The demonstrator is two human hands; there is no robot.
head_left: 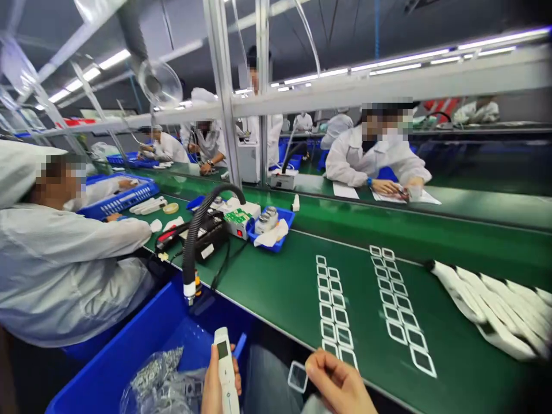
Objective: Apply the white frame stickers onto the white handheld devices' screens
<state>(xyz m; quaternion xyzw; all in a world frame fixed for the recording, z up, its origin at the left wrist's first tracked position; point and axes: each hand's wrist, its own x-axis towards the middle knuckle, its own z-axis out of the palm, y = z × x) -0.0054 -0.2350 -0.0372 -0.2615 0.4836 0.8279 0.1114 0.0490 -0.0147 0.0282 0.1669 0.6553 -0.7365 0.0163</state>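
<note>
My left hand (211,379) is wrapped round a white handheld device (227,376) with a small dark screen near its top, held upright over the edge of a blue bin. Between the thumb and fingers of my right hand (338,382) is a clear square lens cover with a white rim (297,376), pinched by its right edge. The cover hangs in front of the bench edge, apart from the device. Rows of similar white-rimmed squares (326,311) lie on the green bench beyond my right hand, and a second double row (397,302) lies farther right.
Several white devices (483,299) lie at the right. The blue bin (107,368) holds bagged parts (164,382). A black flexible hose (194,230) arches over the bench edge near a blue tray (282,221). A co-worker (73,276) sits at left; another (375,155) works across the green bench (276,282).
</note>
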